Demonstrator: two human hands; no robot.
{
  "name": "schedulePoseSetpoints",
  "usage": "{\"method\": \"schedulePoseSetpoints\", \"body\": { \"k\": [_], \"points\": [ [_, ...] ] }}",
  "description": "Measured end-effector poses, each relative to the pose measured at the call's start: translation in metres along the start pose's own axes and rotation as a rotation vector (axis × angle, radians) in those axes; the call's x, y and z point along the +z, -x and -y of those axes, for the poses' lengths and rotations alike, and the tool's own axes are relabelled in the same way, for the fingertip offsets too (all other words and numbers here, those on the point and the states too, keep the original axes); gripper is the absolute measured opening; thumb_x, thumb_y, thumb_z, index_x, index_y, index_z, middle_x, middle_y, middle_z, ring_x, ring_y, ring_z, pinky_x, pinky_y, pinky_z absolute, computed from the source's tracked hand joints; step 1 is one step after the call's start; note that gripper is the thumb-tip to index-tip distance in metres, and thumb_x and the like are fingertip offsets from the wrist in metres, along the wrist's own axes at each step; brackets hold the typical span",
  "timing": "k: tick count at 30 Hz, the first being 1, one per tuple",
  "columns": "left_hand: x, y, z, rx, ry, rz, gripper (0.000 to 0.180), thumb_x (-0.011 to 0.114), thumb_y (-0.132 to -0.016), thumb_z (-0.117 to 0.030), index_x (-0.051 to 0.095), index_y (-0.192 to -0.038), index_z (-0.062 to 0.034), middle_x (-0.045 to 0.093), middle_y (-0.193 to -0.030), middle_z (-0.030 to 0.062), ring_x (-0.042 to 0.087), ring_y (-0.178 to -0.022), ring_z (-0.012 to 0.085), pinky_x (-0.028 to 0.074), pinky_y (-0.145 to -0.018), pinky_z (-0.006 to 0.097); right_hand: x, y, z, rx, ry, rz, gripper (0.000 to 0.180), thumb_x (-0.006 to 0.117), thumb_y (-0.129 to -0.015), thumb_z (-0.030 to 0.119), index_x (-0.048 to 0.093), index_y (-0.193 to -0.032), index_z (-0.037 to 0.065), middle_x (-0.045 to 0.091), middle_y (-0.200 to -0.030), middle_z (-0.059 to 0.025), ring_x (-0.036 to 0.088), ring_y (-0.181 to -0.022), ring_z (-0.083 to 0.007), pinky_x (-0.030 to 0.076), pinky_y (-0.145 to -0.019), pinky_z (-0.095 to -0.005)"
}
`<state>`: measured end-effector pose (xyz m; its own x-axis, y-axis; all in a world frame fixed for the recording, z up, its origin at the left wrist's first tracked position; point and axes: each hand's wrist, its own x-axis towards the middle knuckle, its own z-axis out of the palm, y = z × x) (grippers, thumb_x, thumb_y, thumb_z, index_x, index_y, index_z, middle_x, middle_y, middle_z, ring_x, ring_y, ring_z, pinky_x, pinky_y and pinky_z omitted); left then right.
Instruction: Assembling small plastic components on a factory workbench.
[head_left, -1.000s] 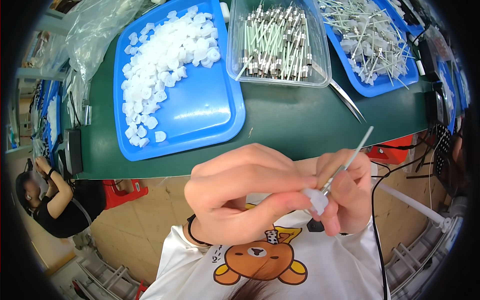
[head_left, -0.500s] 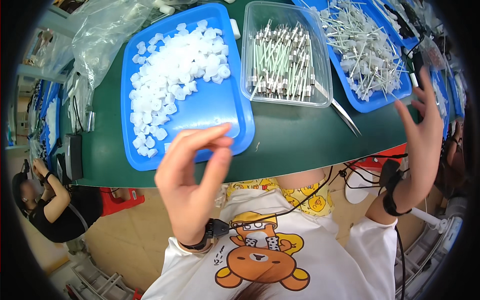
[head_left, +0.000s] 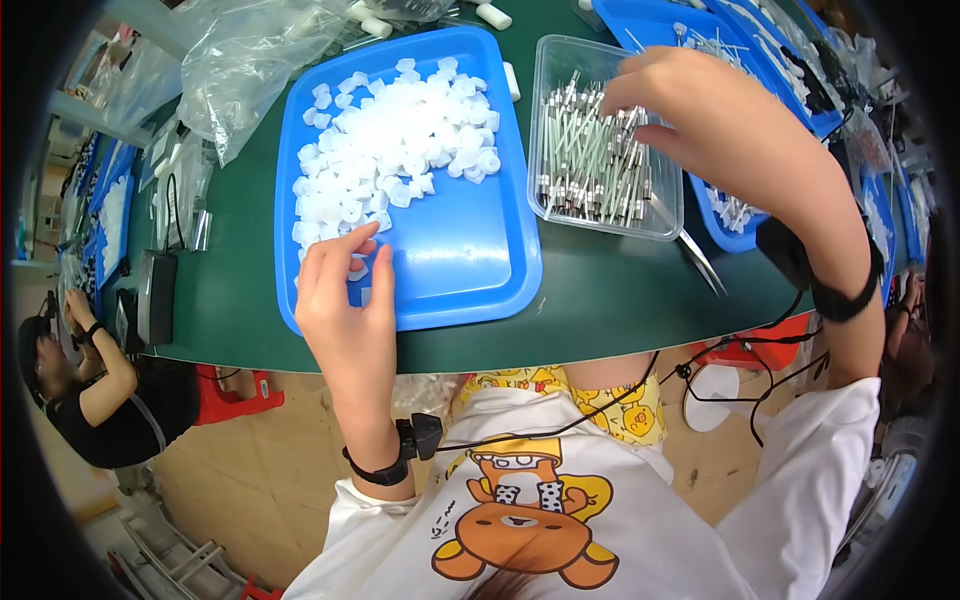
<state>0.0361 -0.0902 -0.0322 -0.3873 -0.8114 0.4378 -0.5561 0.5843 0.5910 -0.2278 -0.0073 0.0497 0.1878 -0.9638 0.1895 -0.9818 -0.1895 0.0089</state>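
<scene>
My left hand [head_left: 343, 300] is over the near left part of a blue tray [head_left: 460, 270]. Its thumb and fingers are curled but apart, close to a heap of small white translucent plastic caps [head_left: 400, 135]. I see nothing held in it. My right hand [head_left: 690, 110] reaches across a clear plastic container [head_left: 610, 228] full of thin pale-green rods with metal ends [head_left: 590, 165]. Those fingers bend down toward the rods, thumb apart from them; whether the fingertips touch a rod is unclear. Each wrist wears a black strap with a cable.
Metal tweezers [head_left: 703, 262] lie by the container's right side. Behind my right arm, another blue tray [head_left: 735, 240] holds rods with white caps. Plastic bags [head_left: 245, 90] lie at the back left, a black box [head_left: 156, 297] nearer. A person [head_left: 95, 390] sits at far left.
My right hand has swung from the right side in over the clear container. My left hand has shifted down and left toward the caps. The whole view has shifted slightly.
</scene>
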Motion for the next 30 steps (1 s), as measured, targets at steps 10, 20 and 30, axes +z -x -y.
{"method": "schedulePoseSetpoints", "body": {
  "k": [10,20,30],
  "points": [
    [0.0,0.0,0.005,-0.008,-0.01,-0.006,0.017,0.061,-0.065,0.002,0.06,-0.081,-0.0032,0.053,-0.069,0.004,0.048,-0.062,0.0131,0.038,-0.059,0.024,0.006,-0.026,0.017,-0.199,-0.349,0.229,0.007,0.058,-0.067,0.004,0.057,-0.074,0.0,0.055,-0.07,-0.0109,0.054,-0.069,-0.0268,0.043,-0.062,-0.0351],
    [0.002,0.0,0.005,-0.016,0.003,-0.009,0.016,0.062,-0.064,0.001,0.06,-0.079,-0.0044,0.053,-0.07,0.0037,0.049,-0.064,0.0157,0.038,-0.062,0.026,-0.008,-0.022,-0.023,-0.521,0.294,0.104,0.008,0.054,-0.057,0.008,0.049,-0.058,0.002,0.044,-0.063,-0.0076,0.052,-0.063,-0.0219,0.044,-0.055,-0.0325],
    [0.002,0.0,0.006,-0.009,0.003,-0.005,0.017,0.063,-0.063,0.001,0.06,-0.079,-0.0045,0.053,-0.071,0.0039,0.05,-0.065,0.0163,0.038,-0.063,0.026,0.001,-0.015,-0.017,-0.316,-0.031,0.462,0.014,0.05,-0.065,0.0,0.05,-0.079,-0.002,0.045,-0.075,-0.0086,0.053,-0.077,-0.0241,0.046,-0.063,-0.033]
  ]
}}
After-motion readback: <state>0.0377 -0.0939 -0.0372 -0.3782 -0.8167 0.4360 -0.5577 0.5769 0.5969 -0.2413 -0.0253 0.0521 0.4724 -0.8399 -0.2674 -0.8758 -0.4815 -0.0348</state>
